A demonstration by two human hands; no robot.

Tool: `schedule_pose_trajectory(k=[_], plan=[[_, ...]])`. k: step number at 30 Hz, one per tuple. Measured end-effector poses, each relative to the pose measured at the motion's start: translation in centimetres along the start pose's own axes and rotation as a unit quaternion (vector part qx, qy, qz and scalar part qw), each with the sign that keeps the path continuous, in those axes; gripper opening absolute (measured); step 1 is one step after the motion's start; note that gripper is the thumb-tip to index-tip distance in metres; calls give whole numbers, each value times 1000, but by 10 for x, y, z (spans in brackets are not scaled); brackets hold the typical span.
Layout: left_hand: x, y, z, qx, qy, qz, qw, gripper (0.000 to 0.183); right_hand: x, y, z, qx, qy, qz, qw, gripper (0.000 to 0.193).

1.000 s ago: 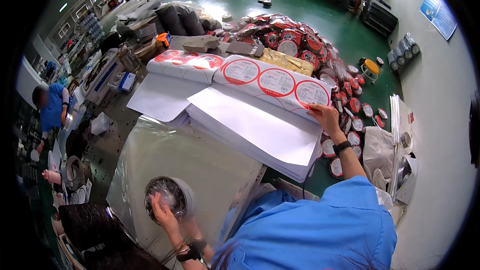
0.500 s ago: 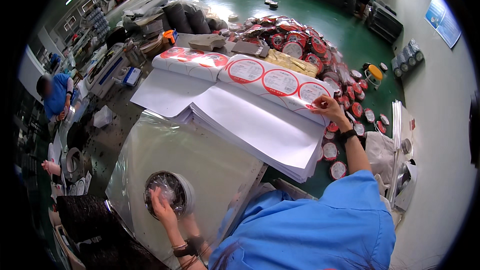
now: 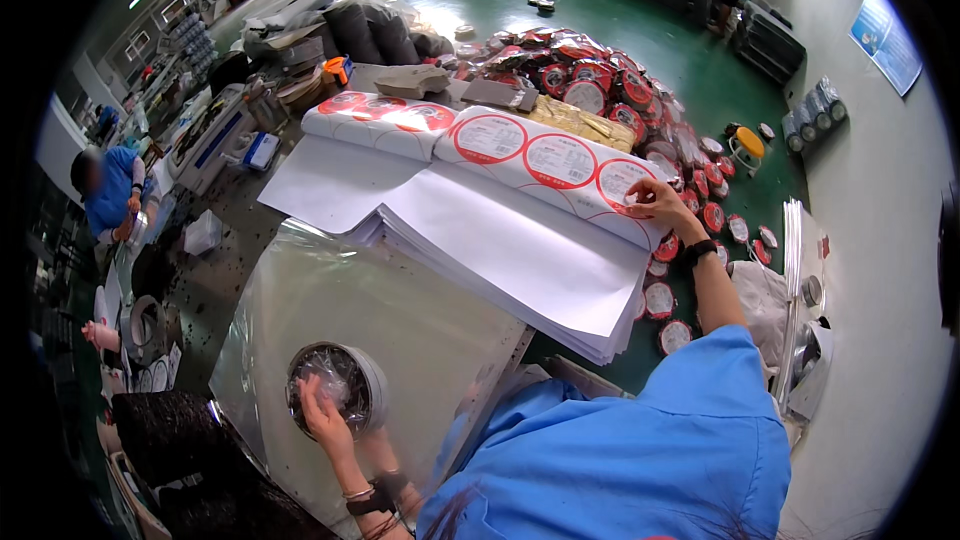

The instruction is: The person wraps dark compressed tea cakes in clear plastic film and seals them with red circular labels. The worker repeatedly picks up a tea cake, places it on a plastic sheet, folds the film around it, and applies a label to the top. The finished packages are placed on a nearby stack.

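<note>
My left hand [image 3: 325, 414] lies with fingers stretched out over the mouth of a round, light-coloured tub [image 3: 372, 392]. Its fingertips touch crumpled clear plastic film [image 3: 350, 380] that lines the tub, with dark contents beneath. The tub rests on a shiny metal plate [image 3: 440, 340]. Out to the right, my right hand [image 3: 662, 205] pinches thumb and finger together at a red-ringed round label [image 3: 622, 180] at the right end of a curled-back printed sheet [image 3: 488, 136]. Whether the label's edge has lifted is too small to tell. Below lies a stack of white paper [image 3: 530, 245].
Beyond the sheets rises a heap of red round packages [image 3: 590, 70], spilling onto the green floor to the right. A yellow-lidded bucket [image 3: 748, 146] stands near the wall. At left are a dark, rough pile [image 3: 175, 435] and a co-worker [image 3: 112, 185] in blue.
My right hand has shifted slightly at the label, its fingers a little higher and more bent. My left hand stays at the tub.
</note>
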State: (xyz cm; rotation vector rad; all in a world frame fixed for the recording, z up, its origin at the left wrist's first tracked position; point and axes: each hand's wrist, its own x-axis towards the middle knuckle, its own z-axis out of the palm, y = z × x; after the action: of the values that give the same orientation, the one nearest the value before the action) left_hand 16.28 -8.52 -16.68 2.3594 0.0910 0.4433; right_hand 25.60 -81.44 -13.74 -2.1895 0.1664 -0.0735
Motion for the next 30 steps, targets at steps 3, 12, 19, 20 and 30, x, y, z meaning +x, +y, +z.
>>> schedule_pose_trajectory(k=[3,12,19,20,30], plan=[[0,1,0,-1,1,-3,1000,33,2,1,2,-34,18,-48,998,26],[7,2,10,8,-6,17,1000,33,15,101,-117,356,409,3,841,21],[2,4,10,1,39,-24,999,35,17,-78,-55,38,566,-128,814,32],[-1,-3,12,-20,46,-25,998,35,11,-124,-16,-12,521,-158,838,32],[-1,4,17,-33,187,4,982,23,-76,-332,311,1,14,-523,852,40]])
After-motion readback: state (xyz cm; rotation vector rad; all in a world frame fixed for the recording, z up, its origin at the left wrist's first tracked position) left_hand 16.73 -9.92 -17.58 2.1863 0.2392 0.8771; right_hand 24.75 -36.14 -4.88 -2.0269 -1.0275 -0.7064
